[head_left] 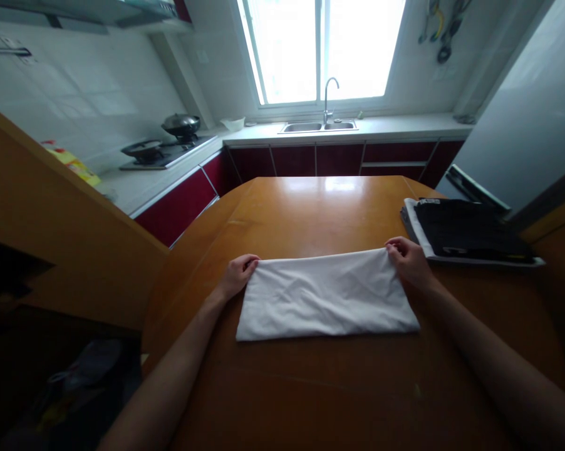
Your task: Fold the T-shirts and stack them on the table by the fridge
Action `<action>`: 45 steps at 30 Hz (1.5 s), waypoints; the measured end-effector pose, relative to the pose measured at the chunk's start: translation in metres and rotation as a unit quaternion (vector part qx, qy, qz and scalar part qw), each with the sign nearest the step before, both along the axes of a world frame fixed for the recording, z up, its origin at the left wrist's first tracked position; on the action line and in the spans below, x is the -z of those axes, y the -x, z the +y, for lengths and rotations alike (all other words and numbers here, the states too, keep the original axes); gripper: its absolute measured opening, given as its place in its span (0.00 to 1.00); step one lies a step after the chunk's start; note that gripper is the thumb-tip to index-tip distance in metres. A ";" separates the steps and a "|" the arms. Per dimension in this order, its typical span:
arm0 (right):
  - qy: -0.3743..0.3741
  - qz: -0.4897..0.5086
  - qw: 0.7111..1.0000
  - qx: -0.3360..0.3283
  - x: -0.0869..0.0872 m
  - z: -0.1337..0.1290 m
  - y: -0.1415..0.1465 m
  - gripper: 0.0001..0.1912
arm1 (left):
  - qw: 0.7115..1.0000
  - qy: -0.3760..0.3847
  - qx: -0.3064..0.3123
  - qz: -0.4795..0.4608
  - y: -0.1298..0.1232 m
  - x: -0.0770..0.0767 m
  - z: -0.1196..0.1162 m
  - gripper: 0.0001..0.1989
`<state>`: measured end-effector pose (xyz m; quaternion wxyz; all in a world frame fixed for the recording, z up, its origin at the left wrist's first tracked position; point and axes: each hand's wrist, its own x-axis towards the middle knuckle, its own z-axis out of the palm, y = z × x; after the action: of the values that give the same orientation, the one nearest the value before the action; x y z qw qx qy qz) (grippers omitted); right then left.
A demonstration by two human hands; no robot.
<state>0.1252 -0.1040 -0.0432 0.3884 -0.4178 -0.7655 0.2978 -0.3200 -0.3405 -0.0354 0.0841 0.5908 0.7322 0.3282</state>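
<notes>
A white cloth (pixel 328 295), folded into a wide band with some wrinkles, lies on the wooden table (pixel 305 219) in front of me. My left hand (pixel 239 274) is closed on its far left corner, thumb and fingers pinching the edge. At the far right corner, my right hand (pixel 408 258) grips the same cloth in a pinch. The far edge is drawn fairly straight between both hands, and the near edge rests toward me. Whether the cloth is a garment or a plain piece of fabric cannot be told.
Right of my right hand sits a stack of folded dark and white cloths (pixel 470 230). Beyond the table runs a counter with a sink (pixel 301 127) and tap. Pans (pixel 181 124) stand on the stove at the left. A wooden panel (pixel 66 232) rises beside the table's left edge.
</notes>
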 end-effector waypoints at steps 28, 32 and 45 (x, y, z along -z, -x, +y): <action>-0.088 -0.345 0.927 -0.115 -0.007 -0.135 0.076 0.32 | 0.954 0.118 0.085 0.263 -0.168 -0.005 0.003 0.30; -0.057 -0.353 0.929 -0.095 -0.006 -0.139 0.098 0.33 | 0.955 0.107 0.073 0.268 -0.195 -0.003 0.021 0.28; -0.049 -0.383 0.919 -0.078 -0.001 -0.116 0.108 0.32 | 0.958 0.121 0.021 0.259 -0.187 0.006 0.046 0.31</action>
<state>0.0170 -0.2203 -0.0418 0.0611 -0.4190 -0.8996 0.1070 -0.1326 -0.2947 -0.0416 -0.0311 0.6563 0.7505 0.0709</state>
